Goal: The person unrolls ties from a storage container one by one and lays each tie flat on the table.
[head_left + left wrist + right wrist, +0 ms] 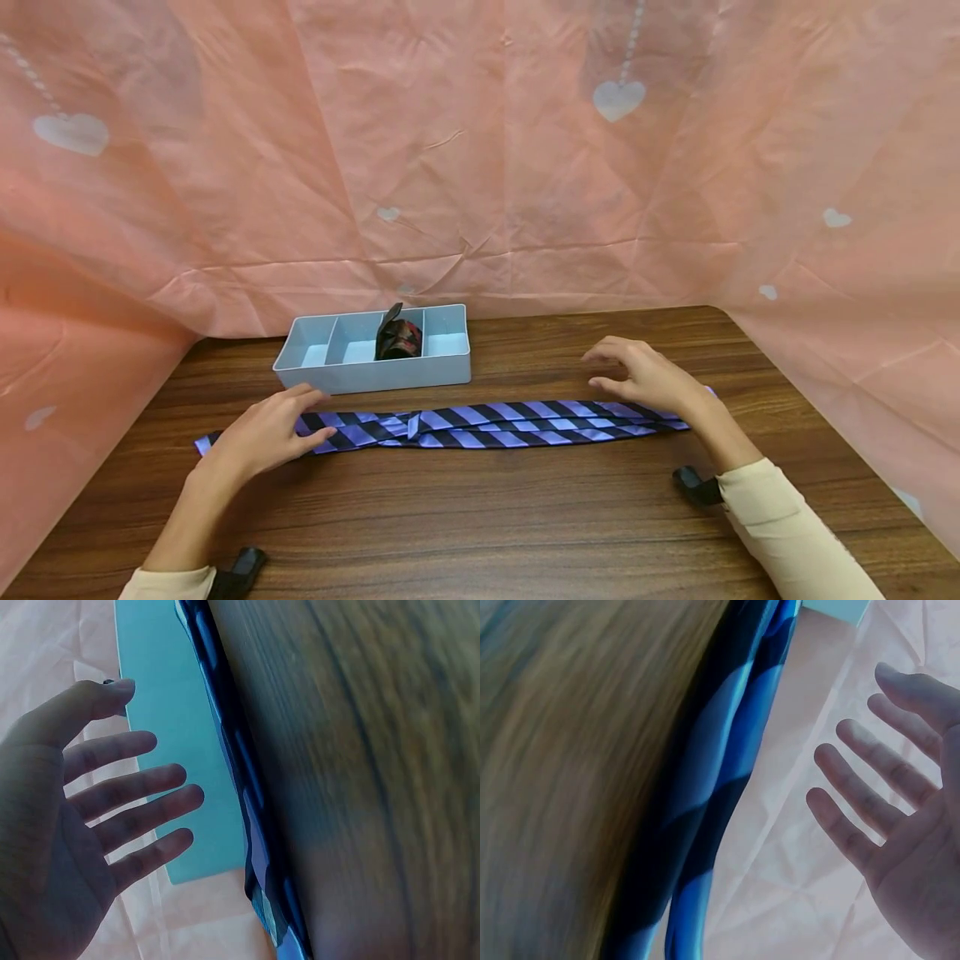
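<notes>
A purple and black striped necktie (495, 423) lies stretched sideways across the table, with a narrow loop band left of its middle. Over its left part hovers my left hand (262, 429), fingers spread and nothing in them; the left wrist view shows the bare palm (60, 847). My right hand (645, 375) is above the tie's right part, its fingers loosely bent and holding nothing. In the right wrist view the tie (712, 780) runs beside the table surface, apart from the spread fingers. My left forearm and right wrist hide portions of the tie's ends.
Behind the tie stands a light blue tray (397, 377) with three compartments. A rolled dark necktie with a reddish pattern (400, 339) sits in its middle compartment. Pink cloth (480, 167) with white hearts surrounds the wooden table (480, 508) at the back and sides.
</notes>
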{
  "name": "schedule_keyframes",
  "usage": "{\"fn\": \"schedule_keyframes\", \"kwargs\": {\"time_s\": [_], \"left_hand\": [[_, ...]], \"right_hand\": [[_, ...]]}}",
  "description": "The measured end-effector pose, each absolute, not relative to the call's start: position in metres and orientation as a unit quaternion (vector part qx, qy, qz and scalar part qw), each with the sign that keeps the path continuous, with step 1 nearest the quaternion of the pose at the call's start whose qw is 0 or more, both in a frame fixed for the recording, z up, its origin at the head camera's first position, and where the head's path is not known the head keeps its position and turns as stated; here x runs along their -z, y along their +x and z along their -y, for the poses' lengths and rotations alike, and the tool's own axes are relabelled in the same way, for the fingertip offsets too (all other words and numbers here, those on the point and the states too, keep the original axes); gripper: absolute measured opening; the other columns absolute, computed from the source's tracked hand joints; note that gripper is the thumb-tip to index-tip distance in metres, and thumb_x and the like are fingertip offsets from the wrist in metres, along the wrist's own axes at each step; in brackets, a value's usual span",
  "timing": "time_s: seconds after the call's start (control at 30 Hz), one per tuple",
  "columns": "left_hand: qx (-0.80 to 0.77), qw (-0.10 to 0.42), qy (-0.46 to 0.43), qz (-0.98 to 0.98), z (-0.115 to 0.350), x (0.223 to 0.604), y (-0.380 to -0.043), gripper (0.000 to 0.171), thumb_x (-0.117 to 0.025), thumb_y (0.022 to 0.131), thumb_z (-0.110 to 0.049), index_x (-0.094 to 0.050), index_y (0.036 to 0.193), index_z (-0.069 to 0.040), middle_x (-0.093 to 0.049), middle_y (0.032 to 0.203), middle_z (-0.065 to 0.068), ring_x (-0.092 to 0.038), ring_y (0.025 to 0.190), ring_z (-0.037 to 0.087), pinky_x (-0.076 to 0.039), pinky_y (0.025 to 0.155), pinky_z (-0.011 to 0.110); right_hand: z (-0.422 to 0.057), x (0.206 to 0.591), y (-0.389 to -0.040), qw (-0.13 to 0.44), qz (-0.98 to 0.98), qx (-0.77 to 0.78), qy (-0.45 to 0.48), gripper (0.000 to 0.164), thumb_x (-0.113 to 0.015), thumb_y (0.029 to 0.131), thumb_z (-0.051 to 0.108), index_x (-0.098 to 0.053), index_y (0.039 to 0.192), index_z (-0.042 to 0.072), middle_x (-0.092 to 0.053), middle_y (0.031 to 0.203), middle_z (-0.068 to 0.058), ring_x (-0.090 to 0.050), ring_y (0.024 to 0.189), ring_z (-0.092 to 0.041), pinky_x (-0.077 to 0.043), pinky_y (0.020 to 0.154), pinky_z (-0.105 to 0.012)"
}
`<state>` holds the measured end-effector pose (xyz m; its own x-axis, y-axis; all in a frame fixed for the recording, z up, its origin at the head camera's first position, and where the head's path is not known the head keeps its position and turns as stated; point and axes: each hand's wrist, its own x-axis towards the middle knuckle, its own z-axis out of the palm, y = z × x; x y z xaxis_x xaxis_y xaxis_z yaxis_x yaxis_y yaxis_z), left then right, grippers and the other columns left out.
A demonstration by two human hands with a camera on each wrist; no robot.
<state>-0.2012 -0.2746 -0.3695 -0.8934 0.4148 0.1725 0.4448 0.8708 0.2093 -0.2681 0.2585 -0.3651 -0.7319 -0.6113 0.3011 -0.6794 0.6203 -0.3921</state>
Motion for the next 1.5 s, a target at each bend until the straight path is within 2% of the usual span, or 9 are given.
{"fn": "schedule_keyframes", "kwargs": {"time_s": [0.23, 0.53, 0.77, 1.0, 1.23, 1.4, 1.5], "left_hand": [[0.118, 0.071, -0.231, 0.963, 0.268, 0.367, -0.2, 0.045, -0.077, 0.092, -0.038, -0.071, 0.122, -0.005, -0.069, 0.116, 0.009, -0.069, 0.105, 0.03, -0.055, 0.092, 0.056], [0.115, 0.077, -0.243, 0.96, 0.26, 0.368, -0.199, 0.036, -0.079, 0.09, -0.023, -0.072, 0.12, -0.005, -0.067, 0.113, 0.006, -0.067, 0.095, 0.023, -0.057, 0.088, 0.051], [0.114, 0.079, -0.255, 0.957, 0.254, 0.368, -0.198, 0.037, -0.08, 0.088, -0.023, -0.073, 0.12, -0.005, -0.068, 0.112, 0.006, -0.068, 0.093, 0.022, -0.058, 0.086, 0.051], [0.109, 0.082, -0.257, 0.957, 0.251, 0.366, -0.196, 0.037, -0.08, 0.088, -0.023, -0.073, 0.12, -0.007, -0.069, 0.113, 0.005, -0.069, 0.095, 0.023, -0.058, 0.086, 0.05], [0.108, 0.085, -0.265, 0.954, 0.248, 0.365, -0.196, 0.038, -0.081, 0.087, -0.022, -0.073, 0.12, -0.006, -0.067, 0.114, 0.005, -0.068, 0.093, 0.022, -0.058, 0.084, 0.049], [0.108, 0.087, -0.267, 0.954, 0.247, 0.366, -0.195, 0.039, -0.08, 0.088, -0.022, -0.072, 0.122, -0.007, -0.067, 0.116, 0.005, -0.068, 0.092, 0.022, -0.058, 0.084, 0.048], [0.105, 0.085, -0.266, 0.954, 0.247, 0.365, -0.194, 0.039, -0.08, 0.088, -0.022, -0.072, 0.122, -0.006, -0.067, 0.116, 0.006, -0.068, 0.091, 0.022, -0.058, 0.083, 0.048]], "right_hand": [[-0.248, 0.364, -0.271, 0.062, 0.902, -0.237, 0.356, 0.027, -0.075, 0.094, 0.009, -0.071, 0.121, 0.004, -0.069, 0.119, -0.015, -0.066, 0.112, -0.038, -0.052, 0.093, -0.056], [-0.235, 0.367, -0.273, 0.089, 0.918, -0.171, 0.345, 0.035, -0.08, 0.091, 0.025, -0.073, 0.12, 0.006, -0.068, 0.119, -0.01, -0.065, 0.112, -0.035, -0.052, 0.094, -0.056], [-0.222, 0.368, -0.276, 0.109, 0.912, -0.147, 0.367, 0.04, -0.079, 0.091, 0.034, -0.074, 0.118, 0.005, -0.069, 0.121, -0.012, -0.066, 0.112, -0.035, -0.053, 0.095, -0.054], [-0.21, 0.368, -0.277, 0.126, 0.905, -0.132, 0.385, 0.041, -0.079, 0.09, 0.036, -0.075, 0.117, 0.005, -0.07, 0.122, -0.014, -0.066, 0.114, -0.035, -0.052, 0.097, -0.054], [-0.197, 0.371, -0.279, 0.146, 0.901, -0.094, 0.398, 0.039, -0.071, 0.094, 0.038, -0.075, 0.116, 0.006, -0.068, 0.128, -0.018, -0.06, 0.126, -0.039, -0.047, 0.1, -0.06], [-0.189, 0.371, -0.278, 0.134, 0.905, -0.076, 0.396, 0.047, -0.063, 0.097, 0.044, -0.073, 0.123, 0.006, -0.064, 0.137, -0.018, -0.051, 0.138, -0.041, -0.038, 0.111, -0.062], [-0.185, 0.371, -0.279, 0.143, 0.9, -0.065, 0.406, 0.05, -0.062, 0.097, 0.046, -0.073, 0.125, 0.006, -0.064, 0.138, -0.018, -0.05, 0.139, -0.04, -0.036, 0.113, -0.062]]}}
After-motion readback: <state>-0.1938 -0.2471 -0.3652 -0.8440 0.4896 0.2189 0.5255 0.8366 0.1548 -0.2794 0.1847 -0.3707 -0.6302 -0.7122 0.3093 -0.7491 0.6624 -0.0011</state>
